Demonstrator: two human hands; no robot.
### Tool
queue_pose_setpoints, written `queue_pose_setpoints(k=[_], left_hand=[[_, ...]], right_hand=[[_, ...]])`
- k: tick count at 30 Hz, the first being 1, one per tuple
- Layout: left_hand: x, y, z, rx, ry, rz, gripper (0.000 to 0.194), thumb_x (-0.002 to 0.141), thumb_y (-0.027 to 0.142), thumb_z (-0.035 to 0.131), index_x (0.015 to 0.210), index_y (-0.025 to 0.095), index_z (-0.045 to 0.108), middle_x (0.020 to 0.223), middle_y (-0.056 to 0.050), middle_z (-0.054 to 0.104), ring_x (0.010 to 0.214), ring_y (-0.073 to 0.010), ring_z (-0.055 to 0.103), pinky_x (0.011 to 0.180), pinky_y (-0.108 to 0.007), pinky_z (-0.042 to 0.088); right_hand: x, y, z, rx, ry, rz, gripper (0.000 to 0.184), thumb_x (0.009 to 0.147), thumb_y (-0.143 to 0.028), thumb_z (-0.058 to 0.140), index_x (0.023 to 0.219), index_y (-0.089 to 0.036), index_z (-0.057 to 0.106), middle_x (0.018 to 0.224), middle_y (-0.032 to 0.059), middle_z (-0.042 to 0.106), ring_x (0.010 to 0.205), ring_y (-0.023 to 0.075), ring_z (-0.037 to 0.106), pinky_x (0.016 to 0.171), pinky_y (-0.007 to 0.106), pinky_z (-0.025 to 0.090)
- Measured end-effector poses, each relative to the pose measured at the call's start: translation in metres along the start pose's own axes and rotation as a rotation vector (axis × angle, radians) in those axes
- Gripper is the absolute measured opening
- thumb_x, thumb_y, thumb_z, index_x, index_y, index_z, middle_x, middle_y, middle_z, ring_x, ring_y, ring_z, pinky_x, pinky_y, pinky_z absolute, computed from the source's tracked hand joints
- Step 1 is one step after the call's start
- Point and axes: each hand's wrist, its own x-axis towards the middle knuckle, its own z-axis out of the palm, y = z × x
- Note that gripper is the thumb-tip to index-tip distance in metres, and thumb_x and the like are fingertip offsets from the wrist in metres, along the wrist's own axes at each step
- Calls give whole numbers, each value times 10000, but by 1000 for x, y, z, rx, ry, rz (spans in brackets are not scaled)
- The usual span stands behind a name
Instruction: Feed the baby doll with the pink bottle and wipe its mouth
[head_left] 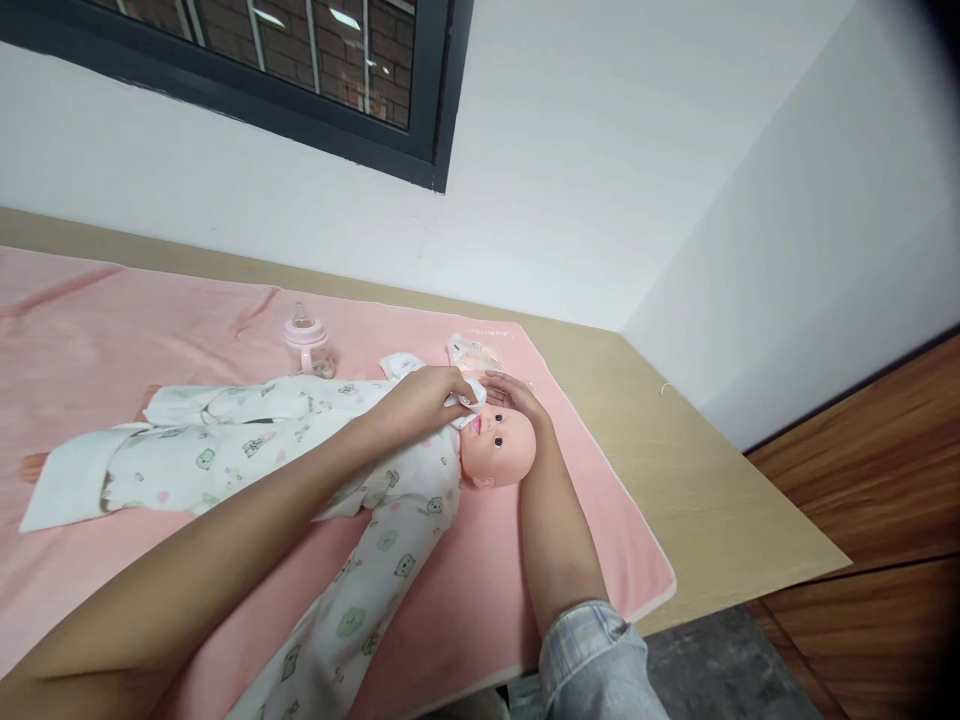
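A baby doll lies on its back on a pink blanket (90,330), its head (504,450) to the right. It wears a white printed sleepsuit (247,450). My left hand (420,398) is closed on a small white cloth (472,398) held at the doll's chin and mouth. My right hand (517,395) rests over the top of the doll's head with fingers curved round it.
A pink baby bottle (306,342) stands on the blanket beyond the doll. A clear plastic packet (474,352) lies near the blanket's far right corner. The wooden table (712,480) ends at the right, where white walls meet in a corner.
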Motion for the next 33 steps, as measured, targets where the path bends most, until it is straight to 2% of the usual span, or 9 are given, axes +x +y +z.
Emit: queue_pose_setpoints(k=[11,17,20,26,33], left_hand=[[1,4,-3,-62,45,4,163,838,220,586,889,185,737,925,-42,690,856,-219,627,754,-280,428],[-4,13,-8,-138,-107,47,194,837,282,584,858,187,752,864,-24,678,779,-196,613,687,-272,408],[-4,16,-6,-120,-130,40,186,832,272,585,834,183,748,871,-24,672,773,-191,613,680,-273,403],[-1,11,-1,-106,-53,61,156,825,244,591,848,179,732,866,-26,681,815,-201,619,707,-281,405],[-1,10,2,-53,-11,23,157,834,246,588,883,184,724,894,-35,684,838,-222,621,731,-293,414]], right_hand=[[1,0,-1,8,4,11,313,678,-225,788,952,-195,640,880,20,734,886,164,706,954,338,550],[-1,1,-1,-16,-4,-19,328,682,-214,788,974,-187,641,946,39,740,928,181,705,949,332,561],[-1,1,-1,-15,-7,-31,342,704,-245,776,1007,-172,634,982,62,740,953,189,705,941,333,566],[0,1,-1,-8,-8,-19,306,680,-226,789,944,-186,638,903,26,737,909,169,707,947,327,562],[0,0,-1,0,-15,-23,303,671,-246,803,922,-191,644,884,27,737,888,168,704,931,323,568]])
